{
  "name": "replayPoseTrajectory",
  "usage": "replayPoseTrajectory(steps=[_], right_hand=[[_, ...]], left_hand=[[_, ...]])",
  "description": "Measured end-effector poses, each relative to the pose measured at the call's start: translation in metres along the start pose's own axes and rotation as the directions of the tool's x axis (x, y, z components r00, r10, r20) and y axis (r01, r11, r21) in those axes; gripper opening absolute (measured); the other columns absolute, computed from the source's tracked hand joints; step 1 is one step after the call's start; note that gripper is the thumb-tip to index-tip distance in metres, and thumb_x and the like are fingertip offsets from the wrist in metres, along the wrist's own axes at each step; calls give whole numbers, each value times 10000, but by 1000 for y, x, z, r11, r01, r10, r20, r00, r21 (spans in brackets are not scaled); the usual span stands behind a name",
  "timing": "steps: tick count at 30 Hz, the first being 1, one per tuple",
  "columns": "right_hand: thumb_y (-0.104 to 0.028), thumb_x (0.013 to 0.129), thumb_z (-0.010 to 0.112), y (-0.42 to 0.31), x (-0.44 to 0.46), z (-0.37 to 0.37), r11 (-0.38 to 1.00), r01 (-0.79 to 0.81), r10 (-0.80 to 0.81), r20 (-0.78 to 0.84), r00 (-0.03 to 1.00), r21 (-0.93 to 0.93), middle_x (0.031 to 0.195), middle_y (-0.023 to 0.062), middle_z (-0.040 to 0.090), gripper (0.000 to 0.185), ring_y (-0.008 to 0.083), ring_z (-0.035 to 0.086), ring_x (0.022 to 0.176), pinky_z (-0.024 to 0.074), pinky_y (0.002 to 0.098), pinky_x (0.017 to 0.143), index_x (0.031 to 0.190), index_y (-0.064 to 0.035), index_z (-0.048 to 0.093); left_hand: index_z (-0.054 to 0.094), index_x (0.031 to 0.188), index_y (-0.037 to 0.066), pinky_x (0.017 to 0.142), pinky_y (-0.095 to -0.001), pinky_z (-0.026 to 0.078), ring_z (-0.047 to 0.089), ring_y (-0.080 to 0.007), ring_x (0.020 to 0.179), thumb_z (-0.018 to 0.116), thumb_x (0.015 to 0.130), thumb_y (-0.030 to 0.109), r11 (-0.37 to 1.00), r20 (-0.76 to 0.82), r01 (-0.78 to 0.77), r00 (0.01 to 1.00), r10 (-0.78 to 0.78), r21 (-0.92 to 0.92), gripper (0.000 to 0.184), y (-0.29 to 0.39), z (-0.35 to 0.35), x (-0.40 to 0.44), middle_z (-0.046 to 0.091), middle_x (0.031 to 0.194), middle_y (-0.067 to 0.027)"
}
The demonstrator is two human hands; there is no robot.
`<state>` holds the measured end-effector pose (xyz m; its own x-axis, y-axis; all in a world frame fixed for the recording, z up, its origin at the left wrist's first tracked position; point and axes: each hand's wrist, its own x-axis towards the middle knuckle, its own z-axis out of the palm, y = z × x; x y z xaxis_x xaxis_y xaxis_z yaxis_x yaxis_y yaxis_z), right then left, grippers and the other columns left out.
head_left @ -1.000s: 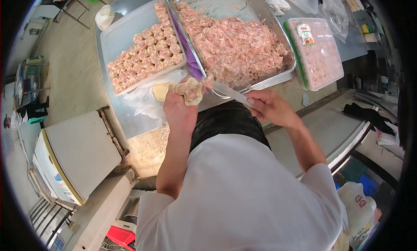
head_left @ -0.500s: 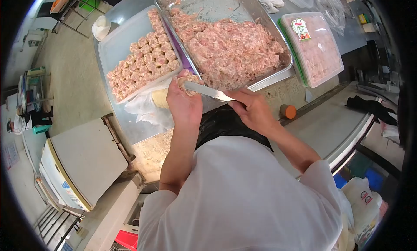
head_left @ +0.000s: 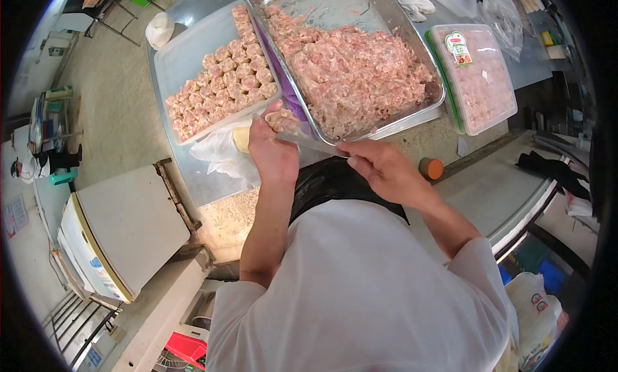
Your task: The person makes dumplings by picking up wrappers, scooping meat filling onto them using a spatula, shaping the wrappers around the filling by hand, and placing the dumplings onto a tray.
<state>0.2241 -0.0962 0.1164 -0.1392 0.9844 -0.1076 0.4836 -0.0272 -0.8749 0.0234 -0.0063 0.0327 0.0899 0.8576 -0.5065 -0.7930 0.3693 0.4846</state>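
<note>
My left hand (head_left: 273, 154) is cupped around a dumpling (head_left: 282, 121) topped with pinkish minced meat. In my right hand (head_left: 389, 172) is a flat metal spatula (head_left: 310, 144), its blade reaching left to the dumpling's near side. Just beyond both hands, a deep metal tray (head_left: 335, 8) holds a large heap of minced meat (head_left: 360, 72). To its left, a clear plastic container (head_left: 183, 56) has rows of open-topped dumplings (head_left: 225, 76) packed in it. Beside my left wrist, a pale yellow stack, apparently wrappers (head_left: 241, 139), sits partly in a plastic bag (head_left: 215, 156).
A lidded container (head_left: 479, 82) of pinkish contents stands right of the tray. White cloths lie at the far left (head_left: 159, 30) and far right (head_left: 412, 1) of the metal table (head_left: 219, 182). An orange-topped round object (head_left: 431, 168) is near my right forearm. A person (head_left: 48, 166) is far left.
The spatula blade has moved from across the dumpling's top to its near side, and its face has tilted. More meat now shows in my left hand. The whole view has shifted slightly.
</note>
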Motion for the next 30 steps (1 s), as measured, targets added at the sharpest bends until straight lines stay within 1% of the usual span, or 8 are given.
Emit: replayPoseTrajectory(steps=[3, 7, 9, 16, 22, 25, 28, 30], right_hand=[[11, 949, 564, 7, 4, 8, 999, 10, -11, 28, 1000, 30, 1038, 245, 687, 272, 420, 663, 959, 528, 444, 839, 1205, 40, 653], [-6, 986, 553, 14, 3, 1, 992, -104, 103, 11, 995, 65, 1049, 203, 691, 282, 320, 671, 981, 517, 380, 851, 1254, 33, 634], [10, 975, 561, 15, 3, 3, 1000, 6, -5, -20, 1000, 19, 1031, 200, 688, 295, 324, 674, 934, 524, 385, 826, 1261, 36, 627], [45, 921, 606, 12, -1, 7, 973, -15, -9, -105, 994, -230, 996, 191, 679, 345, 365, 673, 828, 532, 420, 763, 1265, 30, 626], [1, 951, 546, 11, 1, 9, 999, 40, -40, 27, 999, -25, 935, 221, 680, 290, 425, 650, 877, 504, 495, 729, 1222, 3, 647], [92, 928, 476, 18, 3, 7, 997, 3, -3, 3, 1000, 73, 770, 136, 565, 408, 250, 529, 681, 484, 359, 689, 1300, 9, 621], [97, 920, 474, 6, 2, 3, 995, -78, 71, 97, 993, 65, 758, 107, 532, 425, 219, 486, 668, 476, 358, 677, 1308, 1, 619], [40, 937, 517, 4, 5, 4, 995, -88, 83, 113, 990, 39, 854, 213, 607, 332, 362, 587, 788, 491, 436, 730, 1249, 22, 627]], left_hand=[[600, 1228, -44, 937, -399, 473, 600, -276, 1041, 378, 1063, 322, 997, -63, -81, 995, 81, 16, 458, -2, 16, -8, 656, 1089, -120], [589, 1240, -35, 945, -407, 478, 600, -275, 1044, 386, 1064, 330, 997, 123, -68, 990, 72, -39, 453, 0, -10, -1, 651, 1108, -124], [587, 1235, -27, 949, -411, 477, 600, -275, 1044, 388, 1065, 333, 993, 227, -31, 972, 57, -114, 445, 4, -14, 0, 646, 1112, -128], [586, 1232, -54, 958, -433, 475, 598, -293, 1058, 363, 1079, 359, 997, 18, -13, 1000, 14, -75, 493, 3, -6, 2, 640, 1115, -163], [592, 1219, -47, 1000, -436, 447, 591, -297, 1098, 371, 1077, 368, 1000, 99, -11, 995, 9, 23, 491, 2, -7, 1, 642, 1138, -172], [591, 1222, -28, 1013, -440, 435, 589, -299, 1113, 377, 1075, 372, 1000, 83, -24, 996, 23, 4, 477, 4, -4, -3, 644, 1140, -175], [589, 1218, -11, 1021, -455, 432, 589, -300, 1125, 378, 1074, 375, 999, 96, -15, 995, 18, -34, 463, 4, -6, -4, 646, 1143, -174], [586, 1218, -2, 1027, -466, 431, 588, -301, 1131, 376, 1075, 379, 1000, 208, 20, 978, -16, -19, 458, 4, -11, -1, 644, 1166, -163]])
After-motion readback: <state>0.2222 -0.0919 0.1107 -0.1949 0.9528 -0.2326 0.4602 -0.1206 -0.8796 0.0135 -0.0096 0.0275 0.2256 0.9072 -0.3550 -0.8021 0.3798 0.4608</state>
